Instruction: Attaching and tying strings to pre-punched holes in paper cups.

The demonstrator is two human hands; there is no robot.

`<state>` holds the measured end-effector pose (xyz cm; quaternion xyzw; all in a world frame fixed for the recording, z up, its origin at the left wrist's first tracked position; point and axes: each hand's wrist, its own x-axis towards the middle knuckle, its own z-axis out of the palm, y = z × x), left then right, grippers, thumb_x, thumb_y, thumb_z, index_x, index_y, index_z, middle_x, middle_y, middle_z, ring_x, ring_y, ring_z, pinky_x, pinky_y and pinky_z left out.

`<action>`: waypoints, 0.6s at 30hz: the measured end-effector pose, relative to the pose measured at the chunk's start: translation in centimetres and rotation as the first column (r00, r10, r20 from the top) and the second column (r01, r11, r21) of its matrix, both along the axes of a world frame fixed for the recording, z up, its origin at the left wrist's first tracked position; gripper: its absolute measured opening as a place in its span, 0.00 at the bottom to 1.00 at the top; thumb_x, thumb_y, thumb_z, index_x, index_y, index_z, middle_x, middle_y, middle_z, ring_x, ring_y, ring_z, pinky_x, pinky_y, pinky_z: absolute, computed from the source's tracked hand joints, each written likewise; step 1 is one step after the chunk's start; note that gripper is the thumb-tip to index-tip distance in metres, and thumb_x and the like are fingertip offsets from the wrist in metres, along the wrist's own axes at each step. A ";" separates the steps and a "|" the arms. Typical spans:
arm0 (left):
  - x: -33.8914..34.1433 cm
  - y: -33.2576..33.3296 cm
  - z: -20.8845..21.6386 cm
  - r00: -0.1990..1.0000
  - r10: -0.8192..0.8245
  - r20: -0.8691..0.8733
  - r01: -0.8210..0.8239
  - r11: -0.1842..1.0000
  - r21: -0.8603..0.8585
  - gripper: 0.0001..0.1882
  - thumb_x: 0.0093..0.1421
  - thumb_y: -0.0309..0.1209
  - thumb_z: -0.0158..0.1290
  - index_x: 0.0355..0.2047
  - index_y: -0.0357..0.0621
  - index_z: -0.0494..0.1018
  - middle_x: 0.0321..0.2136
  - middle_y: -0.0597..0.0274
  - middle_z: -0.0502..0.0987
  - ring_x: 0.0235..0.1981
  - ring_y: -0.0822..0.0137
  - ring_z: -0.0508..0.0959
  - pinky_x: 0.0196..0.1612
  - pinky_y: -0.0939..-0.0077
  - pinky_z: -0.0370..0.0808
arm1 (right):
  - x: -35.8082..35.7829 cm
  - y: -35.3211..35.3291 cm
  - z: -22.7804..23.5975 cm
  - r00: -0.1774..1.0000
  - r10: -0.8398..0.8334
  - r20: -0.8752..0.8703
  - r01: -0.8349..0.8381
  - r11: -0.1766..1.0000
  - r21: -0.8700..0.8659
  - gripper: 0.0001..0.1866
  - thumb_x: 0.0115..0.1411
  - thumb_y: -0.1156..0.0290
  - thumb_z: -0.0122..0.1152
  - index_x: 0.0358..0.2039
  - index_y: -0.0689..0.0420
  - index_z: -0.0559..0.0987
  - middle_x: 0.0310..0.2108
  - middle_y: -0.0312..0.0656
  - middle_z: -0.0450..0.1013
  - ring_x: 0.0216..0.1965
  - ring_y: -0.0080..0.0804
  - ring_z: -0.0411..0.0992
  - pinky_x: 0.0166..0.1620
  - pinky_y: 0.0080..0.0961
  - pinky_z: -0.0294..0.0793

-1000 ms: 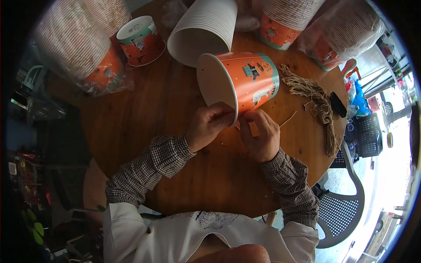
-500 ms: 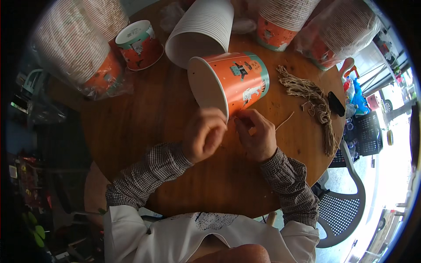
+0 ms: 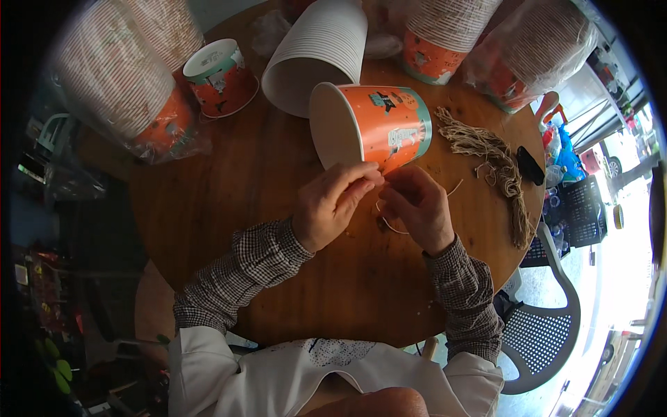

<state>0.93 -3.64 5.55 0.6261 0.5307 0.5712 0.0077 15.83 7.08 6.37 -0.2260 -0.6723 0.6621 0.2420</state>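
An orange paper bucket (image 3: 379,128) with a teal base band lies on its side, its open mouth facing left. Just below its near side, my left hand (image 3: 330,205) and my right hand (image 3: 420,207) meet in pinches, fingertips almost touching. Both appear closed on a thin tan string (image 3: 394,230), which curves below my right fingers, with an end showing beyond that hand. The pinched part is hidden by the fingers. To the right lies a bundle of similar tan strings (image 3: 486,147).
Behind the bucket lies a stack of nested white-lined buckets (image 3: 316,52). An upturned orange bucket (image 3: 219,83) and plastic-wrapped bucket stacks (image 3: 128,83) stand at the far left, more at the far right. A small black object (image 3: 530,165) sits beside the strings; a grey chair (image 3: 538,340) is at right.
My left hand has moved right and up to meet the right fingers. The bucket has shifted and turned slightly rightward. A string loop now shows under my right hand.
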 end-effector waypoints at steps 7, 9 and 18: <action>1.2 -0.4 1.2 0.781 -0.216 0.586 0.288 0.957 -0.030 0.14 0.69 0.25 0.37 0.52 0.33 0.64 0.44 0.51 0.74 0.48 0.61 0.76 0.53 0.69 0.73 | 0.3 -0.5 -0.8 0.999 -0.048 -0.009 0.049 0.980 0.192 0.13 0.56 0.80 0.59 0.43 0.63 0.71 0.30 0.39 0.75 0.30 0.22 0.75 0.33 0.19 0.75; 1.1 -0.5 1.2 0.782 -0.226 0.580 0.293 0.956 -0.022 0.14 0.69 0.25 0.37 0.52 0.32 0.63 0.46 0.50 0.73 0.50 0.60 0.75 0.53 0.69 0.73 | 0.2 -1.0 -0.7 0.997 -0.073 -0.032 0.079 0.932 0.352 0.16 0.55 0.80 0.61 0.44 0.63 0.70 0.31 0.39 0.76 0.31 0.22 0.76 0.34 0.19 0.76; 2.8 -1.0 1.2 0.724 -0.280 0.630 0.393 0.919 -0.043 0.29 0.70 0.46 0.31 0.57 0.28 0.56 0.50 0.46 0.70 0.55 0.60 0.69 0.58 0.67 0.66 | 0.4 -1.2 0.1 0.987 0.007 -0.162 0.151 0.332 0.931 0.20 0.47 0.78 0.60 0.44 0.58 0.72 0.28 0.40 0.71 0.27 0.36 0.74 0.28 0.30 0.74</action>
